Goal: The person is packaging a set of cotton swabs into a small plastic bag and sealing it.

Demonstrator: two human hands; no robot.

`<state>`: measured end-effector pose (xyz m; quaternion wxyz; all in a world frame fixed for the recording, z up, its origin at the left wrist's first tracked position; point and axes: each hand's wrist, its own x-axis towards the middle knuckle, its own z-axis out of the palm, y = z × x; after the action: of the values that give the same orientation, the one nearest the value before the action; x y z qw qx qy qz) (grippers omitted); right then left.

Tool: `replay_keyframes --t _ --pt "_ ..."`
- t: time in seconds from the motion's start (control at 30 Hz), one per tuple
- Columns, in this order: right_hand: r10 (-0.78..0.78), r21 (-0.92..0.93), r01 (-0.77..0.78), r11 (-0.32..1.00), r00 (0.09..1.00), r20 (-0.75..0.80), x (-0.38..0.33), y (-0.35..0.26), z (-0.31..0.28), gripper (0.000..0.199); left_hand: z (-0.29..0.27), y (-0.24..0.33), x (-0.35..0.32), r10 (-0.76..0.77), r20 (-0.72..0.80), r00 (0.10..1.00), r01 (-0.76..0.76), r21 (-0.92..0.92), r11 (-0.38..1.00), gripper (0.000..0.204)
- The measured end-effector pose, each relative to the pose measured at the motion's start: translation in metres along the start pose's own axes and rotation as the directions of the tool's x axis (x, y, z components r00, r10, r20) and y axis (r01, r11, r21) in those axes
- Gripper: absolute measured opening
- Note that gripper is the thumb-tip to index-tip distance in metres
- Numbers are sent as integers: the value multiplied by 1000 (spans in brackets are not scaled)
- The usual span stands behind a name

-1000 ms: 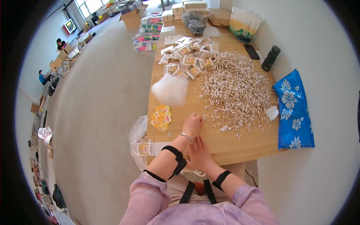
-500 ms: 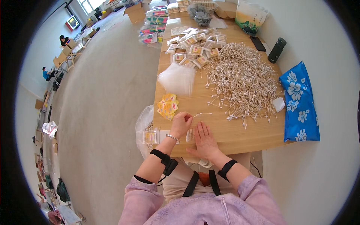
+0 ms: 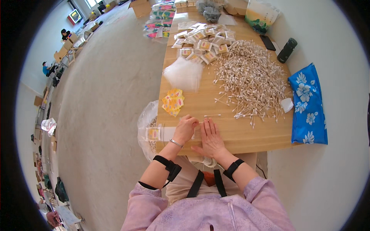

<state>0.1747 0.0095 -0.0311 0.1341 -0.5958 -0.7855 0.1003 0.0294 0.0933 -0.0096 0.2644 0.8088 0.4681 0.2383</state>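
Big hall w/ a long wooden table [image 3: 246,134] running up centre frame. At its near edge, lower centre, the left hand [image 3: 185,129] was curled, fingertips pinching a small row of cotton swabs [image 3: 197,132]; the right hand [image 3: 211,138] lay flat, fingers together, beside them. Swabs looked light, thin, bendy, prob. best gripped mid-stick. Big swab pile [image 3: 250,79] upper right, yellow packets [image 3: 173,102] left of centre.
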Motion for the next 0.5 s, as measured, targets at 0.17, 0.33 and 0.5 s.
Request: replay_keyframes --t 0.17,0.33,0.5 --pt "13 -14 -13 1000 1000 -1 2 1 1 108 21 -3 -28 -136 -220 966 71 -280 957 23" --pt "0 -71 1 997 1000 14 3 1 3 107 50 -1 -46 -367 -221 904 107 -714 692 44" --pt "-11 -41 11 999 1000 -7 1 -5 2 103 46 0 -45 -439 -86 894 132 -888 442 44"
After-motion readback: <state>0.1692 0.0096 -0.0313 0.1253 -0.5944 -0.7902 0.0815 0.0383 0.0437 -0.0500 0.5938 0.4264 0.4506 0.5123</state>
